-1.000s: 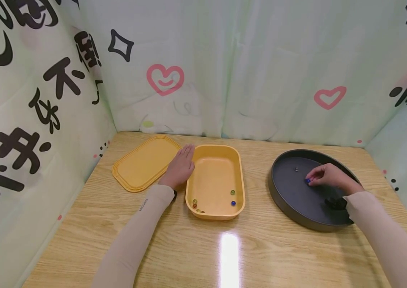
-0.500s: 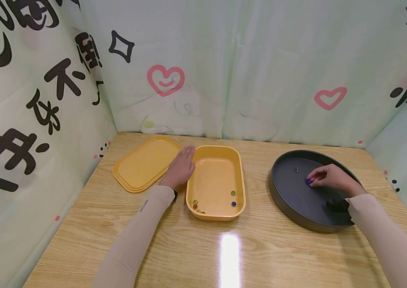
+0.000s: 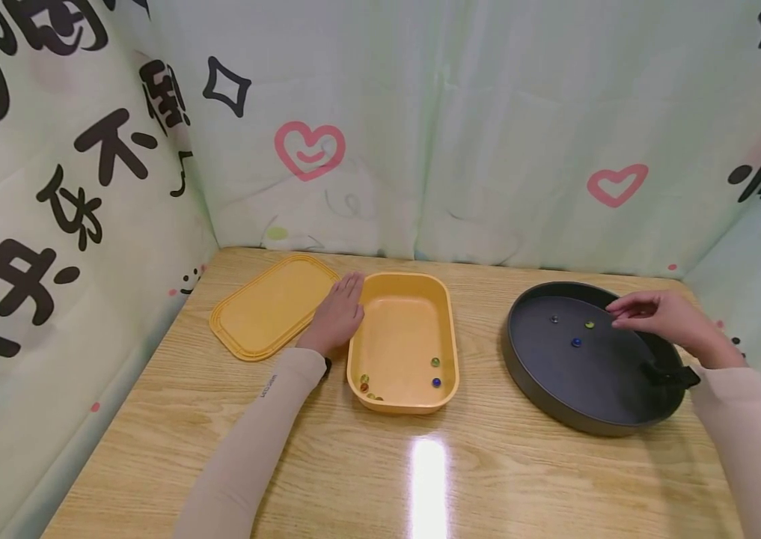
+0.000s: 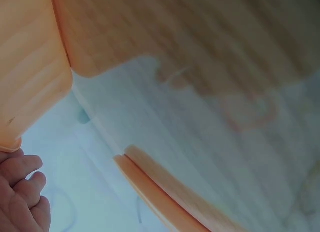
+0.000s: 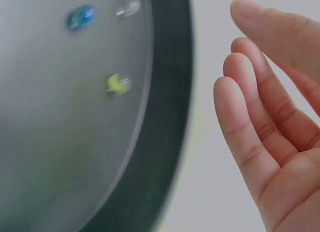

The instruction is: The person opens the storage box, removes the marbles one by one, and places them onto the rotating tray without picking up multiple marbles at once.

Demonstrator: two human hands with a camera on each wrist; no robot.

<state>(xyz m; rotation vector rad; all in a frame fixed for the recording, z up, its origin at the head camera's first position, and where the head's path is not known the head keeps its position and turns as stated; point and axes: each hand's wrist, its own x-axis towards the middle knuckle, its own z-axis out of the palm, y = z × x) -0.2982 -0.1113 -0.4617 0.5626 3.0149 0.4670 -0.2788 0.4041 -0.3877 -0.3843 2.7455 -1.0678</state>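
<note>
My left hand (image 3: pixel 336 314) lies with straight fingers along the left side of a yellow plastic box (image 3: pixel 400 322). Inside it are a green marble (image 3: pixel 435 361), a blue marble and several amber ones (image 3: pixel 364 387) in the near left corner. Over the right rim of a round dark pan (image 3: pixel 596 382) is my right hand (image 3: pixel 670 322), holding nothing; the right wrist view shows its thumb apart from its fingers. Three marbles sit on the pan's floor: a blue one (image 5: pixel 82 16), a clear one (image 5: pixel 129 8) and a yellow-and-clear one (image 5: pixel 118 84).
A flat yellow lid (image 3: pixel 282 307) lies left of the box on the wooden table (image 3: pixel 501 479). Printed curtains (image 3: pixel 508 135) stand behind and at both sides. A dark camera (image 3: pixel 671 376) on the right wrist overhangs the pan's rim.
My right hand has let go of the blue marble and moved right, to the pan's rim. The yellow-and-clear marble has come into sight. My left hand has stayed in place.
</note>
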